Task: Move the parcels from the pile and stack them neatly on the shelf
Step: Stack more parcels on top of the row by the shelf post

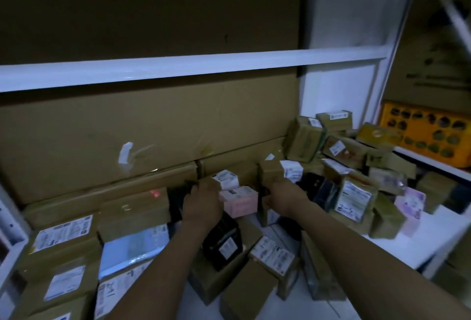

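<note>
Parcels (339, 151) lie heaped at the right end of the shelf (392, 245). Our left hand (201, 203) curls its grip round a labelled box (225, 179); our right hand (283, 196), it seems, clasps a taller box (272, 171), probably to set both straight in the row.

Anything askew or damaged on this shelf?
Yes. The parcel pile at the right of the shelf is jumbled, with boxes tilted against each other, unlike the flat parcels at left. A white tape scrap peels off the big carton behind.
</note>
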